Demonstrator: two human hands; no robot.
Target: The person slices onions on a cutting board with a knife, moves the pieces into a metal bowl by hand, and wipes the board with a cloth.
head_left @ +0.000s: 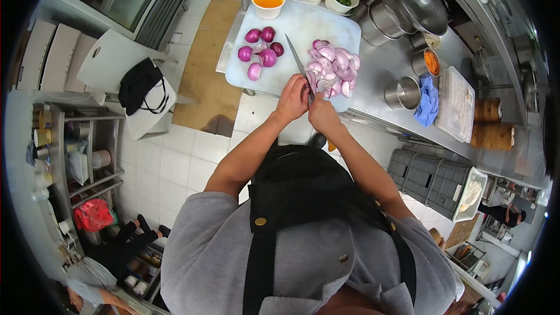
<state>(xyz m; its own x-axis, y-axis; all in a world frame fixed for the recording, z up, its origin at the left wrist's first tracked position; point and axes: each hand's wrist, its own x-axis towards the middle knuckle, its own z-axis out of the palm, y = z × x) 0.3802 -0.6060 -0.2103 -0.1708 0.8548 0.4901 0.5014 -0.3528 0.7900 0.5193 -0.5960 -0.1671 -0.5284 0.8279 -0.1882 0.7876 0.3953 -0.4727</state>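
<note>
Red onions (261,52) are being cut on a white board (303,23). A knife (296,58) is gripped in the closed right hand (324,114); the left hand (291,99) is curled beside the blade, its hold hidden. Cut pieces (333,67) are piled alongside. Next, a whole onion likely must be fetched.

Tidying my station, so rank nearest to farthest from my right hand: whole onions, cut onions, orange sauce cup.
1. Cut onions, beside the right hand.
2. Whole onions, board left side.
3. Orange sauce cup, board's far edge.
</note>
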